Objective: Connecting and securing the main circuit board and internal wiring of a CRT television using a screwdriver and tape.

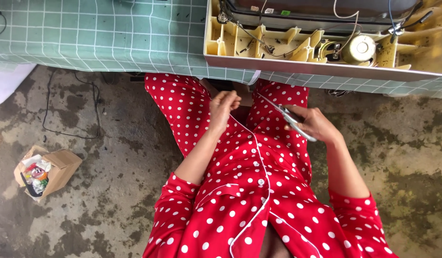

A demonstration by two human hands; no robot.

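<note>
Cardboard sits far left on the stained concrete floor [111, 191]: a small brown box [49, 169] lying open with bright oddments inside, and a thin black cable [73, 110] looped on the ground beyond it. Nearer the middle, above a lap in red cloth with white dots, the left hand [223, 107] is closed with its fingertips pressed together — it seems to pinch something very fine, perhaps a thread or thin wire, too slight to make out. Just to its right, the right hand [314, 123] is wrapped around the handles of a pair of slim silver metal scissors [287, 117], blades pointing up and left toward the pinching fingers, the two hands close but not touching. To cut cleanly, I judge the fine strand should be held taut, the blades brought square across it near the pinch, and the fingertips kept clear of the points. Above and to the right, an opened appliance casing of yellowed plastic [326, 45] with ribs, wires and a round metal part rests on the desk, covered in green cloth with a white grid [111, 38] — its edge overhanging the knees.
</note>
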